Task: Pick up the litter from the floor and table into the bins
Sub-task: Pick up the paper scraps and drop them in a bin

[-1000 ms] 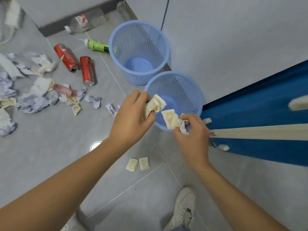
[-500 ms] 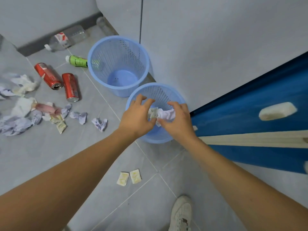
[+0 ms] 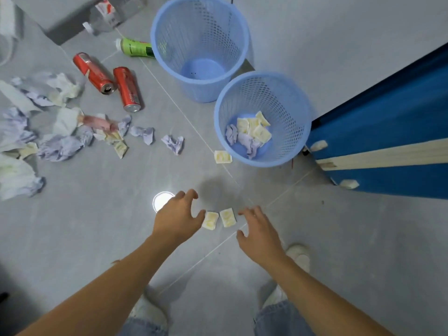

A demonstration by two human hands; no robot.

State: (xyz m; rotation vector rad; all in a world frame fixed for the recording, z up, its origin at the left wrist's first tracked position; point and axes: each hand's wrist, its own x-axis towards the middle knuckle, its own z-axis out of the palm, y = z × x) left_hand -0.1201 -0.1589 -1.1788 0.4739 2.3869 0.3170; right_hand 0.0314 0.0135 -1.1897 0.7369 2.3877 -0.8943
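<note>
Head view shows the left hand [image 3: 178,218] and right hand [image 3: 258,232] spread wide, holding nothing. Two wrappers [image 3: 219,219] lie between them. The bin [image 3: 298,122] stands beyond the right hand.

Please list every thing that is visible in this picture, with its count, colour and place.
bins: two, light blue mesh; near one holds scraps, far one holds nothing visible
small packets: two, pale yellow, on floor between hands; a third beside near bin
cans: two, red, lying left of bins
bottles: one green, one clear, by far bin
crumpled paper: many pieces, white and lilac, floor left
table: blue, right, pale scraps on it
shoes: two, white
hands: left, right, both open, reaching for packets
</note>
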